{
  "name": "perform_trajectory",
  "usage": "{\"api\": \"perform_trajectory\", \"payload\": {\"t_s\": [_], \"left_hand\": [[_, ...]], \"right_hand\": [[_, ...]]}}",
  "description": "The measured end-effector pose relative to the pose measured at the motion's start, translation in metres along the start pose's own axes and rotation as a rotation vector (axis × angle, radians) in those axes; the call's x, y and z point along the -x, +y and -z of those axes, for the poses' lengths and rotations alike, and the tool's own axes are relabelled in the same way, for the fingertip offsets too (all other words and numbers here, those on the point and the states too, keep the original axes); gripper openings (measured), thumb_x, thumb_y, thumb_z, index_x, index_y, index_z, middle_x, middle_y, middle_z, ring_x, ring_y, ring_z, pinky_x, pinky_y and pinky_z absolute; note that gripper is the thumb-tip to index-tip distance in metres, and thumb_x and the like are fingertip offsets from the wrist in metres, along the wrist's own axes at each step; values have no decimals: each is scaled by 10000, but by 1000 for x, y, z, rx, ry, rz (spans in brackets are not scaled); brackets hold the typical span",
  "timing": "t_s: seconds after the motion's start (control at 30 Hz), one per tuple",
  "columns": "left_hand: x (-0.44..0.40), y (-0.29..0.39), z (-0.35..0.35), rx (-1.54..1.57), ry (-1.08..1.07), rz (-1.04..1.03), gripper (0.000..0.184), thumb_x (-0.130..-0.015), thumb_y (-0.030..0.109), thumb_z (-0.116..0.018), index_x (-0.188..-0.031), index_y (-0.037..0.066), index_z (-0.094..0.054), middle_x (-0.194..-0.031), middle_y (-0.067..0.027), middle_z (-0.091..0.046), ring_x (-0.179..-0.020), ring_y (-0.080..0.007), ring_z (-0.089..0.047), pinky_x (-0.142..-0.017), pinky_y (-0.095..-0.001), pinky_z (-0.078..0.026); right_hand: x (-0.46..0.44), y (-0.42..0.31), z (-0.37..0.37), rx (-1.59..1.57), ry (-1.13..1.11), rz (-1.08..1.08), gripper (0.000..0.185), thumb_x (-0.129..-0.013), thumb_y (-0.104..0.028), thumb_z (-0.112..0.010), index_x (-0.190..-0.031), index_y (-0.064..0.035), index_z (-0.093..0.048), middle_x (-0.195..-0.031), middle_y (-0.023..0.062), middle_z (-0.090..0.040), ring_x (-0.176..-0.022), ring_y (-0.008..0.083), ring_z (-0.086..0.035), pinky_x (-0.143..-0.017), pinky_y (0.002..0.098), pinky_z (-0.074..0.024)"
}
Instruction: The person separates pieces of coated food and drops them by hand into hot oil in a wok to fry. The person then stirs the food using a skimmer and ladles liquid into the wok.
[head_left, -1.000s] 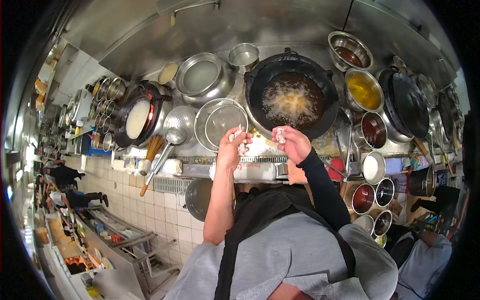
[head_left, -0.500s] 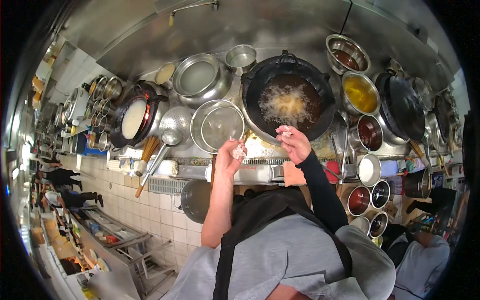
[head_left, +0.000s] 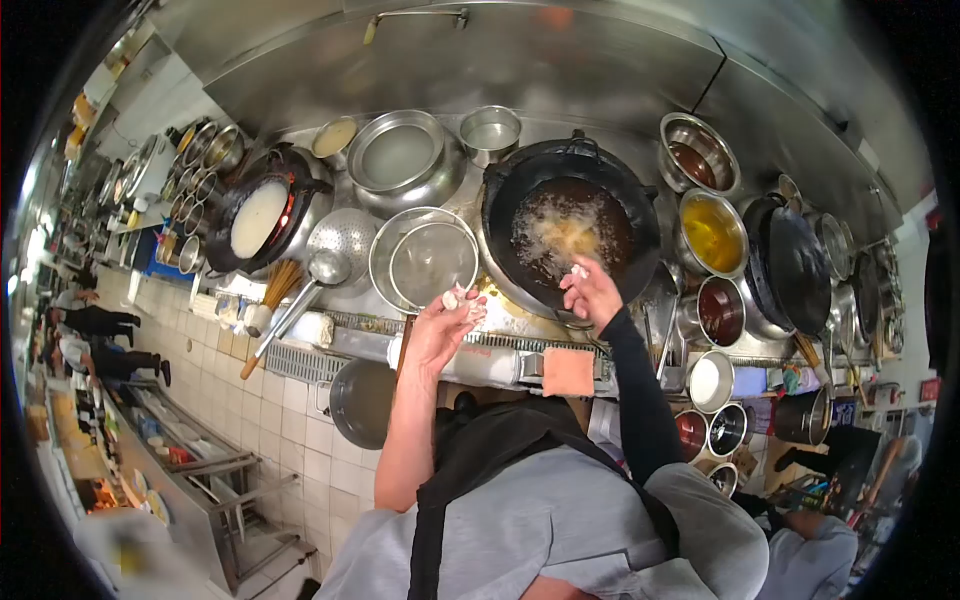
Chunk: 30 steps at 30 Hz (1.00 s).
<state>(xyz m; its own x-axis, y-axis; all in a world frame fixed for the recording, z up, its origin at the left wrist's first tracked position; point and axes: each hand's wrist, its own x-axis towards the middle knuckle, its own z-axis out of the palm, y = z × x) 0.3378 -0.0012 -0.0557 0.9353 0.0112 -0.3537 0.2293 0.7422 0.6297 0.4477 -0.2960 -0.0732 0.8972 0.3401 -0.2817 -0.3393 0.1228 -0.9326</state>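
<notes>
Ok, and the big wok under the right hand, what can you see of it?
The wok is round, wide and black, apparently metal, with a loop handle at its far rim. It sits on the steel range, mouth up. Inside, dark brown liquid bubbles hard around pale golden pieces. The right hand overlaps its near rim in view; contact can't be told.

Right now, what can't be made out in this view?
All in the head view:
- What the pale pieces in the left hand are: too small, partly covered by fingers.
- The pale bit in the right hand: too small to identify.
- The food in the wok: its outline is hidden by bubbles.
- The co-worker at lower right: cut off by the bottom edge.
</notes>
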Motion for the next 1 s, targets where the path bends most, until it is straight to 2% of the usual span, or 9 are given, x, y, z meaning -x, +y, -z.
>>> {"api": "perform_trajectory", "payload": {"t_s": [0.13,0.27,0.3,0.37,0.47,0.53,0.7,0.9,1.0], "left_hand": [[3,0,10,-145,106,-34,293,-935,18,-658,-1195,-28,-532,-1102,-222,-683,-1003,-271,-704,-877,-373,-597],[6,-2,2,-131,234,-72,238,-939,47,-681,-1121,-5,-536,-1011,-224,-709,-881,-260,-736,-670,-283,-619],[6,-3,2,-137,251,-70,233,-942,52,-680,-1115,-5,-535,-1003,-223,-711,-864,-257,-738,-642,-267,-617],[4,-6,4,-136,284,-88,318,-934,82,-703,-1150,-12,-489,-988,-221,-713,-845,-252,-740,-612,-251,-615],[3,-6,-1,-147,362,-98,402,-927,90,-714,-1202,-24,-444,-1023,-218,-692,-869,-260,-735,-640,-267,-624],[3,-5,-11,-140,426,-98,446,-925,94,-715,-1231,-33,-416,-1044,-205,-670,-897,-263,-727,-669,-287,-631],[-15,-27,-6,-156,341,-101,381,-932,105,-691,-1203,-38,-464,-1030,-127,-632,-925,-231,-687,-750,-344,-627],[-12,-23,-30,-486,217,-5,350,-906,59,-702,-1180,1,-493,-1065,-139,-649,-891,-202,-670,-718,-314,-594],[-18,-21,-17,-362,143,32,326,-888,22,-709,-1142,23,-505,-1049,-144,-665,-905,-207,-674,-769,-352,-590]], "right_hand": [[-86,35,65,917,180,113,284,-876,-60,-680,-1116,3,-543,-892,126,-634,-758,198,-641,-605,366,-537],[-153,30,107,1261,355,250,91,-824,-42,-557,-848,-42,-645,-789,163,-628,-740,396,-588,-729,401,-522],[-199,58,141,1574,233,9,212,-997,-154,-580,-1142,-7,-621,-1008,177,-654,-923,328,-654,-805,437,-519],[-237,91,158,873,475,423,238,-881,-60,-648,-1113,-15,-675,-896,111,-698,-875,243,-686,-745,357,-546],[-199,40,98,-57,290,288,241,-972,-119,-621,-1183,-2,-619,-1072,121,-678,-919,238,-667,-805,411,-556],[-129,12,28,-120,-1,302,256,-925,-72,-672,-1168,-8,-623,-1084,114,-685,-911,213,-668,-787,365,-554],[19,13,-132,724,-48,466,444,-838,-97,-741,-1248,7,-606,-1165,194,-669,-1032,283,-683,-875,370,-542],[10,45,-111,1008,-7,526,348,-840,-77,-701,-1181,-17,-667,-1079,215,-687,-939,311,-691,-805,391,-540],[7,51,-92,589,-15,281,226,-927,-31,-637,-1146,12,-669,-974,91,-704,-812,162,-670,-711,308,-541]]}}
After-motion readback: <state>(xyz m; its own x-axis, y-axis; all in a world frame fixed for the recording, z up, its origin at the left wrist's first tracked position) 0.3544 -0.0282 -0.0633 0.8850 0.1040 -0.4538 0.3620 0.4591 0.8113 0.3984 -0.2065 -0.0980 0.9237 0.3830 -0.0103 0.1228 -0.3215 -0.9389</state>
